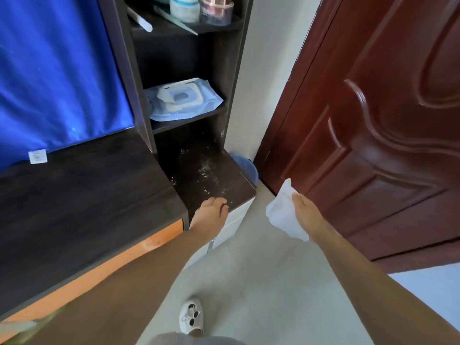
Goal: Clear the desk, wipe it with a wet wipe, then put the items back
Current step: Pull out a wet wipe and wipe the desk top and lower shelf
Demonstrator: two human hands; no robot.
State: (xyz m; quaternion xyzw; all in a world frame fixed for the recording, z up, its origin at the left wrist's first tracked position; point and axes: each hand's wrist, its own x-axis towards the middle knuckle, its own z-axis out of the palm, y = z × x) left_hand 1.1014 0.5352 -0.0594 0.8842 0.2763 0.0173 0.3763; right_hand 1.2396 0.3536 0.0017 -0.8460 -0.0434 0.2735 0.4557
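The top edge cuts off the jars (201,8); the desk (74,195) hides most of a blue bin (245,165).

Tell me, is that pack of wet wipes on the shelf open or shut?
Open. The wet wipe pack lies flat on the shelf with its lid flap lifted, and a white wipe sticks out of the opening.

Head view looks steeply down, near desk (74,195).

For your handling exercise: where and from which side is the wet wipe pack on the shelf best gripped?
Judging by its pose, grip the wet wipe pack by its front edge, coming from the open front of the shelf. It lies flat with its lid up, and side panels and the shelf above block other approaches. The left hand is free.
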